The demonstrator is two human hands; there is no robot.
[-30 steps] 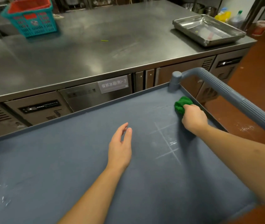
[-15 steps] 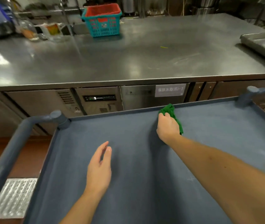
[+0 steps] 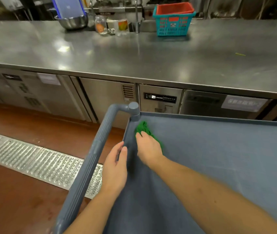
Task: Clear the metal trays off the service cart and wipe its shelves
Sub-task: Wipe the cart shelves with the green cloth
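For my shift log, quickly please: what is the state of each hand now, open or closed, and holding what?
Left hand: open, fingers by the cart shelf rim.
Right hand: closed on the green cloth.

I'm just seeing the left hand (image 3: 115,169) and right hand (image 3: 148,147) showing bare, both forearms (image 3: 210,191) bare too, everything else sitting off camera.

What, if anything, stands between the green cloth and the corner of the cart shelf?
Nothing visible. The right hand holds the green cloth at the shelf corner, beside the handle post. The left hand touches the side rim, behind the cloth.
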